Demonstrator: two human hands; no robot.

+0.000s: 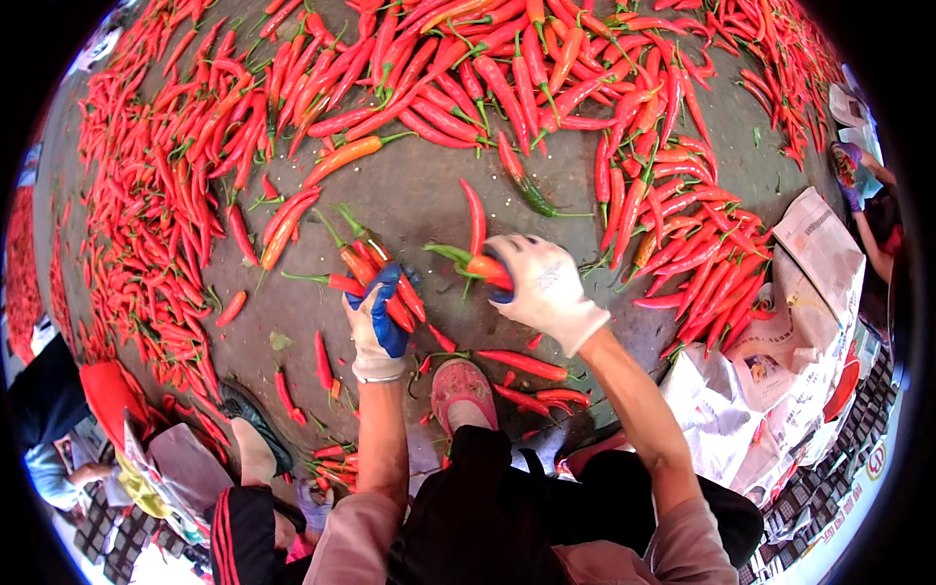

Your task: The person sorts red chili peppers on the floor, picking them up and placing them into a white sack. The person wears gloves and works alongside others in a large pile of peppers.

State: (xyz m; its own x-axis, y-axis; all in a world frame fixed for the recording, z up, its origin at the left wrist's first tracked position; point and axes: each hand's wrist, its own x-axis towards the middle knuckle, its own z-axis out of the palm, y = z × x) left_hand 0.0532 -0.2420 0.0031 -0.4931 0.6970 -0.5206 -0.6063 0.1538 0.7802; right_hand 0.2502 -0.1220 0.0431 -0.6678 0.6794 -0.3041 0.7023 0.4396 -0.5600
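Note:
My left hand [374,336], in a white glove with blue palm, is closed around several red chili peppers [356,263] whose green stems point away from me. My right hand [541,288], gloved the same way, grips a few more chili peppers [487,267], stems toward the left; its fingertips are partly hidden. A single red chili pepper [473,216] lies just beyond the right hand. Farther off rests a part-green chili pepper [522,177]. Between and below my hands, loose chili peppers [522,365] are scattered on the grey ground [409,200].
Heaps of red chili peppers [156,214] spread over the left and far side. At right, a row of chili peppers [721,292] lies against a white sack [717,400] with printed paper [819,244]. A pink shoe [462,387] is below my hands. Other people sit at both sides.

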